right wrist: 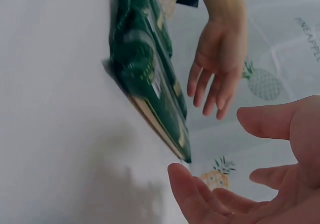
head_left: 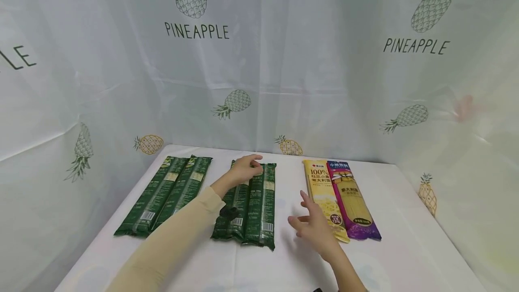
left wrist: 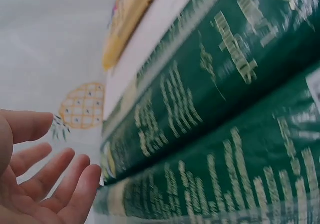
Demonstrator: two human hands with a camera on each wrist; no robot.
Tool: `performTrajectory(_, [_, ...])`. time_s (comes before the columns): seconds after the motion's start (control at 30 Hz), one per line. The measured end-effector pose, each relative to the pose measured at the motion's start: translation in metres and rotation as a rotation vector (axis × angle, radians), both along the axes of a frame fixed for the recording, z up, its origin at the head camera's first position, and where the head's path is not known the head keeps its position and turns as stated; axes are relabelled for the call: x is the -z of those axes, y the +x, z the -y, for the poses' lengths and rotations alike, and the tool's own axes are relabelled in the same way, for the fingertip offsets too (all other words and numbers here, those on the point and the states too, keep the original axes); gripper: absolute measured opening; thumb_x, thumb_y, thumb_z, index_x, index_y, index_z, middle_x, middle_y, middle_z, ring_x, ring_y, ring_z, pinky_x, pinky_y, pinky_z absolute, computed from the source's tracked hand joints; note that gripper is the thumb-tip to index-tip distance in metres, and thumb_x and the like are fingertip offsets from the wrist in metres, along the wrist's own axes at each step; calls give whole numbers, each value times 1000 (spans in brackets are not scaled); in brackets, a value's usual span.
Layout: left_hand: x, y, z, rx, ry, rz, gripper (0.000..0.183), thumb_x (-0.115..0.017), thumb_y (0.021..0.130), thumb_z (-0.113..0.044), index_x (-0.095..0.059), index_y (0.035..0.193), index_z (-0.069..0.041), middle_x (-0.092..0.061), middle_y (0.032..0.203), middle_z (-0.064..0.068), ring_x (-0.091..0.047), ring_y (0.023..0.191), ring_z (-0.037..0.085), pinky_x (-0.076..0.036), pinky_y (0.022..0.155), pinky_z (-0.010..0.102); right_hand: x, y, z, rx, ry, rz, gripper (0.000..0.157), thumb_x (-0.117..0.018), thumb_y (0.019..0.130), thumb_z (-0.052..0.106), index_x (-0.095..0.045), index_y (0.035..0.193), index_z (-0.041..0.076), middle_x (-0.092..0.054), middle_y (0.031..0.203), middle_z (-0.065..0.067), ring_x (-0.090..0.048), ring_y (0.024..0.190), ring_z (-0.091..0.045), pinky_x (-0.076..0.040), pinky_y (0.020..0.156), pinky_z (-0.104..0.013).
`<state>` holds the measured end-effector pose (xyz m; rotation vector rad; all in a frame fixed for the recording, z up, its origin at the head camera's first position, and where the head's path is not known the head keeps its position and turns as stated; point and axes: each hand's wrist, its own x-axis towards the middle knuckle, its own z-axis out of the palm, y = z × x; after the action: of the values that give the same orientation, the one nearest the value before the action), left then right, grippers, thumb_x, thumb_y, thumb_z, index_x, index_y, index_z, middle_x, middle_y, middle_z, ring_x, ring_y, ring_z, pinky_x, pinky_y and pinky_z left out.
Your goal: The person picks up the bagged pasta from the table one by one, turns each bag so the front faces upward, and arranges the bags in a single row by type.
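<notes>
Behind the white table (head_left: 251, 271) we see a pineapple-print curtain (head_left: 316, 66); two green packets (head_left: 260, 208) lie mid-table. The left hand (head_left: 243, 169) is near them, the right hand (head_left: 315, 230) near a yellow packet (head_left: 321, 186) — all fingers relaxed, empty.

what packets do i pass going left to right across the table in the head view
First green packet, second green packet, third green packet, fourth green packet, yellow packet, purple-edged packet.

Head view above, wrists close, packets (head_left: 260, 208) shared
</notes>
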<state>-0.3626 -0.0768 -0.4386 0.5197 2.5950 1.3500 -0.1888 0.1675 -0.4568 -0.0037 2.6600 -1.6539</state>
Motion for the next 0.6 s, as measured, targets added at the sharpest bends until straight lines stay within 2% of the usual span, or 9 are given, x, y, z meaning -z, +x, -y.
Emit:
performTrajectory(0.1, [6, -2, 2, -21, -8, -4, 53, -65, 108, -22, -52, 158, -14, -64, 141, 15, -62, 127, 35, -55, 94, 48, 6, -3, 13, -23, -34, 34, 90, -79, 97, 12, -27, 169, 10, -40, 156, -34, -71, 104, -30, -64, 66, -37])
performTrajectory(0.23, [14, -5, 4, -51, -53, -14, 56, -67, 107, -22, -51, 158, -9, -64, 139, 16, -61, 129, 37, -54, 99, 50, 15, -5, 29, -63, -31, 72, 92, -79, 97, 17, -24, 170, 7, -41, 153, -34, -69, 101, -27, -62, 65, -38])
performTrajectory(0.4, [27, -14, 5, -112, -125, -23, 56, -69, 105, -24, -53, 157, -8, -67, 134, 16, -64, 124, 35, -56, 99, 50, 24, -8, 44, -102, -1, 74, 93, -80, 97, 22, -24, 168, 2, -44, 145, -34, -67, 94, -25, -62, 64, -37])
performTrajectory(0.5, [29, -15, 4, -130, -168, -40, 55, -69, 105, -22, -54, 156, -8, -68, 131, 15, -66, 117, 33, -57, 94, 47, 26, -11, 49, -102, 59, 48, 93, -81, 96, 25, -27, 166, -2, -49, 139, -32, -65, 93, -23, -61, 71, -39])
performTrajectory(0.6, [26, -13, 1, -129, -235, -66, 56, -69, 104, -22, -54, 156, -7, -68, 128, 14, -67, 112, 30, -57, 91, 44, 27, -14, 53, -95, 122, 19, 93, -82, 94, 29, -31, 164, -4, -53, 135, -30, -62, 93, -23, -57, 78, -42])
